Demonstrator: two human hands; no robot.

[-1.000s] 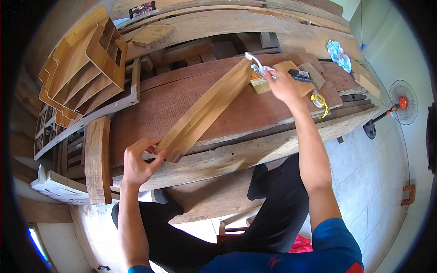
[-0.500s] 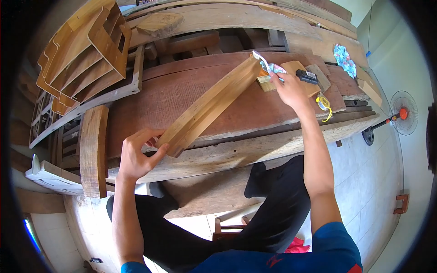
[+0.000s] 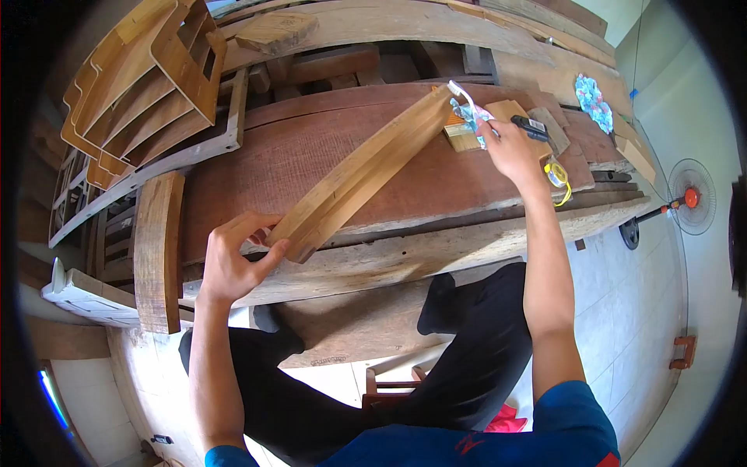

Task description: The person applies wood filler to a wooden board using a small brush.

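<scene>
My left hand pinches the near end of a long grooved wooden piece, thumb on one side and fingers on the other. The piece slants up to the right across the reddish-brown planks. At its far end, my right hand is closed around a white toothbrush and a bunched blue-and-pink patterned cloth. The brush head lies right by the tip of the wood. Just beyond the right hand are a wide paintbrush, a black tool and a yellow tape measure.
A slatted wooden organizer stands at the back left. Below it rests a thick wooden block. Another crumpled cloth lies at the back right, and a fan stands on the floor at the right.
My right hand has moved slightly right with the toothbrush and cloth, and the white brush now shows more plainly. My left hand still grips the wood, whose far end has shifted slightly up and right.
</scene>
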